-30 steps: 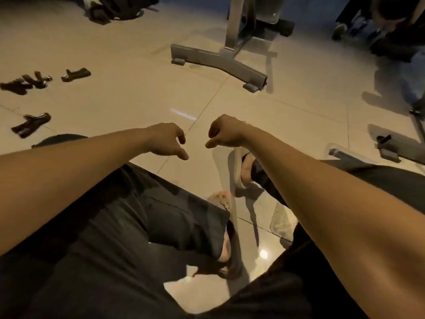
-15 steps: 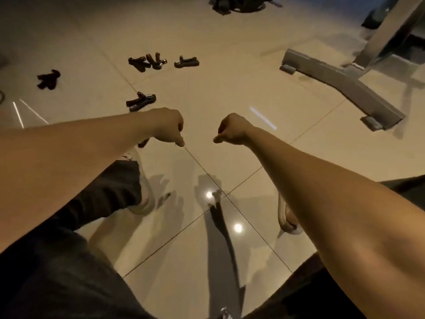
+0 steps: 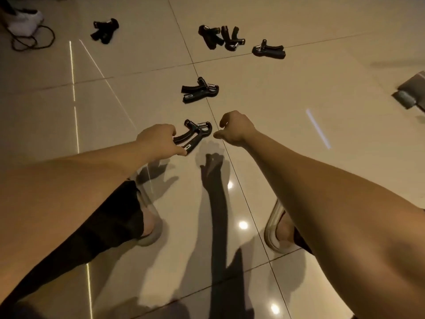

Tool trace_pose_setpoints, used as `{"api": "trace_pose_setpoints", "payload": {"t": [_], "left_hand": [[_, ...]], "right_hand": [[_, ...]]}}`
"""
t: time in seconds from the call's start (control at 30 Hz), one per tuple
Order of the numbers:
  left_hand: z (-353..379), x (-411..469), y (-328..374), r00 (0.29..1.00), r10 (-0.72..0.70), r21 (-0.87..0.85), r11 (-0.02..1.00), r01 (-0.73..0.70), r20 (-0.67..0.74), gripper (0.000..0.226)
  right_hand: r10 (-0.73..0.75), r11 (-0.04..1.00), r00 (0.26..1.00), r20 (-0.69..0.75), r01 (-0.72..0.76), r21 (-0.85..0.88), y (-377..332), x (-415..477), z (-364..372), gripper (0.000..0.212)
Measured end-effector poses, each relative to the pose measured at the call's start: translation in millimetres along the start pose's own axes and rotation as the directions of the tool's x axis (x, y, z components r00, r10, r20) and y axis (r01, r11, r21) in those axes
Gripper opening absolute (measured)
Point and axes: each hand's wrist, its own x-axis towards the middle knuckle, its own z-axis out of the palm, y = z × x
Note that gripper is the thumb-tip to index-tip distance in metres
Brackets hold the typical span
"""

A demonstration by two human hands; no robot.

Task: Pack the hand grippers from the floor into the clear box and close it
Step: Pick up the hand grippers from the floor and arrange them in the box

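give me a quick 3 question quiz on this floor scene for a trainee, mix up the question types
1. How many hand grippers lie on the floor?
2. True or false: the clear box is in view.
3. Which hand overlaps the handles of the nearest gripper? A left, B right, C neither

Key: 1 six; 2 false; 3 A, the left hand.

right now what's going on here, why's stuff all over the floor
A person is gathering hand grippers off the tiled floor. Their left hand is at the handles of the nearest gripper; whether it grips yet is unclear. The right hand hangs loosely curled beside it, empty. Five more grippers lie farther out. The clear box is not in view.
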Motion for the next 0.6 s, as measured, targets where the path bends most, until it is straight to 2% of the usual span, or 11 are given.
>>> {"api": "trace_pose_setpoints", "payload": {"t": [0.2,0.4,0.5,0.6], "left_hand": [[38.4,78.5,-1.8,0.997,-0.061,-0.024,0.998,0.060,-0.047,0.077],[76.0,129.8,-2.6,0.995,-0.022,0.021,0.999,0.024,-0.099,0.085],[83.8,142.6,-7.5,0.997,0.039,0.058,0.998,-0.035,-0.061,0.075],[73.9,147.5,-18.3,0.998,-0.005,0.035,0.999,0.007,-0.063,0.057]], "right_hand": [[-0.058,0.998,0.998,0.036,0.058,-0.010,1.7,92.4,14.1,0.051],[-0.110,0.994,0.993,0.048,0.111,-0.020,3.6,168.6,21.7,0.054],[-0.186,0.981,0.982,0.037,0.188,-0.041,-1.0,199.7,25.9,0.047],[-0.239,0.965,0.968,0.079,0.246,-0.086,-12.1,227.3,30.2,0.054]]}}
